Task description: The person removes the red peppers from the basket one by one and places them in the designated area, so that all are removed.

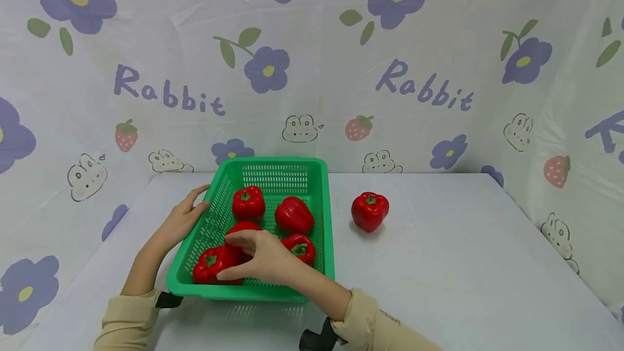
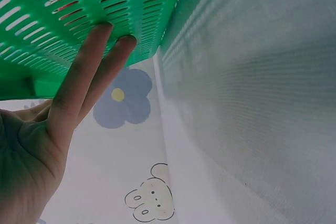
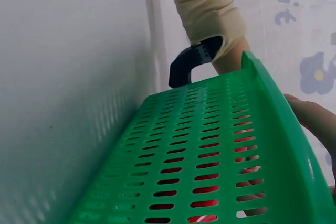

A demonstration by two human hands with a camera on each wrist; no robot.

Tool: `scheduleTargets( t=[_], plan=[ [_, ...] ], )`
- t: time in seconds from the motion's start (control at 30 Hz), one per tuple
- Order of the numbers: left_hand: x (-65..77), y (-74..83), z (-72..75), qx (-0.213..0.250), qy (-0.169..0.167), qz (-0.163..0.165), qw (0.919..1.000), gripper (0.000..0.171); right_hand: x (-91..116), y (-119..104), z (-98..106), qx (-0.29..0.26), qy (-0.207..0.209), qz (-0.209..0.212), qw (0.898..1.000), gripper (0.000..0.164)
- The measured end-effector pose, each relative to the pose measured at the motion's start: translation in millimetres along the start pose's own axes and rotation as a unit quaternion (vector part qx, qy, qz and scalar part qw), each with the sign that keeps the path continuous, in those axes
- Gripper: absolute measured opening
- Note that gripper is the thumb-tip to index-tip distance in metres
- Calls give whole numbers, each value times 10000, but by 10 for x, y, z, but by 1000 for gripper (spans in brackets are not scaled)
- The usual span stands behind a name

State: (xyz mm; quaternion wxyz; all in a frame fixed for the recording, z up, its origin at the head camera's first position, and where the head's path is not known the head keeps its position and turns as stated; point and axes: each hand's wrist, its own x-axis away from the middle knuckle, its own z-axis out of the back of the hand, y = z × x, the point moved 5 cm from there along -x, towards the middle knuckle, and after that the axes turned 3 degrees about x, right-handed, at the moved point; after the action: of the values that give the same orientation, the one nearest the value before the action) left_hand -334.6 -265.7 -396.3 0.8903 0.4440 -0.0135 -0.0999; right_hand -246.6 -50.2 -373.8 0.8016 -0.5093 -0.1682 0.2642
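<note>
A green plastic basket (image 1: 325,205) stands on the white table with several red bell peppers (image 1: 248,203) inside. My left hand (image 1: 181,222) is at its left side. In the left wrist view, two straight fingers (image 2: 86,72) of that hand rest against the slotted outer wall. Over the basket's near left part is my right hand (image 1: 265,256), thumb and fingers spread apart. Below it lies a bell pepper (image 1: 209,264), partly covered by the hand. Whether the fingertips touch that pepper I cannot tell. The right wrist view mostly shows the basket's slotted wall (image 3: 194,140).
Another red bell pepper (image 1: 370,211) sits upright on the white table (image 1: 439,264), to the right of the basket. Behind the table hangs a patterned cloth (image 1: 322,69) with flowers and rabbits. A black wrist strap (image 1: 319,336) shows beside the right sleeve.
</note>
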Motion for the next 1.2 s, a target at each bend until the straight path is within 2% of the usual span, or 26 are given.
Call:
scheduleTargets(
  t=[0.9, 1.2],
  plan=[
    [-3, -46, 5, 35, 37, -20, 10000, 58, -176, -17, -54, 790, -314, 57, 9964, 64],
    [0, -24, 7, 29, 41, 29, 10000, 58, -215, 0, -75, 866, -260, 40, 9959, 65]
  ],
)
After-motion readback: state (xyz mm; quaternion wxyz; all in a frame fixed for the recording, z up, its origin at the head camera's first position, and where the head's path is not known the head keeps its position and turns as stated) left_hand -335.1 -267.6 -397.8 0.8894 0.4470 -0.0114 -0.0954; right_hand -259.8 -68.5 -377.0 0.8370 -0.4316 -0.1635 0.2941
